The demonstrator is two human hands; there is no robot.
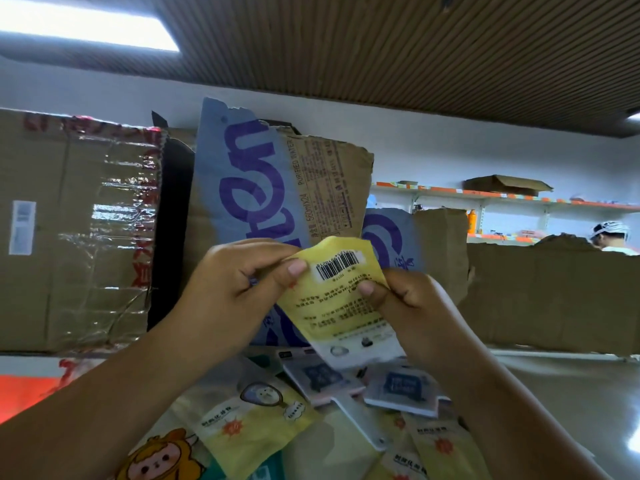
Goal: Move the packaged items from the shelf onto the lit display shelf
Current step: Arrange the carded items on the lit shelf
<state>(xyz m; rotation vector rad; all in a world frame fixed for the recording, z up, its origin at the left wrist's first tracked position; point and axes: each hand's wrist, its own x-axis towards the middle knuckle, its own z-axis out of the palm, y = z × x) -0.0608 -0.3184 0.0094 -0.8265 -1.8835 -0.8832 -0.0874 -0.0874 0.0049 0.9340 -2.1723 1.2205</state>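
Loose pkts (249, 424) bottom of frame; left hand (239, 282) & right hand (405, 303) both pinching yellow pkt (343, 306) mid-frame. Thin thumb grip, could slip, drop among them.

Bright ceiling panel (86, 24) glares upper left — edges bowed, soft blur.

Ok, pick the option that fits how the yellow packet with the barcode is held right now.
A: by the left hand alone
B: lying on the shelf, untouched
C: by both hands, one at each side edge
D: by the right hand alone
C: the left hand pinches the yellow packet at its left edge and the right hand pinches its right edge, holding it up in front of the cardboard boxes.
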